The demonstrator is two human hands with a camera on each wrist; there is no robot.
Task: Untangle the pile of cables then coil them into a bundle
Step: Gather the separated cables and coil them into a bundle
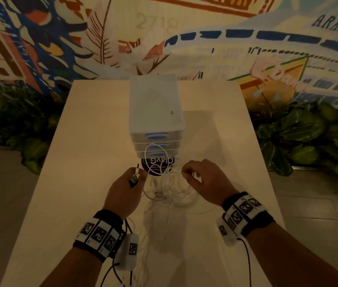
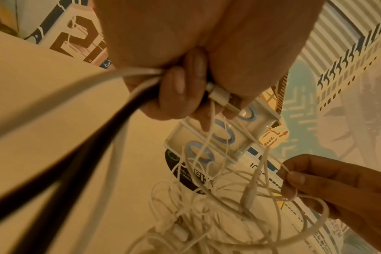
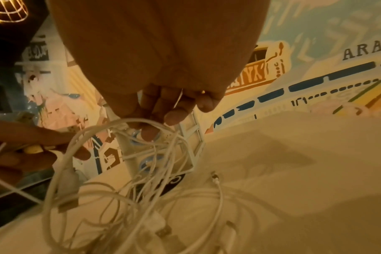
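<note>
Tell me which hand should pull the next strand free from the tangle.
Right hand: it pinches a loose strand directly over the cables, while the left hand is occupied gripping connector ends.

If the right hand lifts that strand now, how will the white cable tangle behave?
Likely floppy: the white cable tangle droops in loose loops between the left hand and right hand. Probably light, since a fingertip pinch holds strands up. Crossed loops and connector plugs would likely snag, dragging the whole pile along.
</note>
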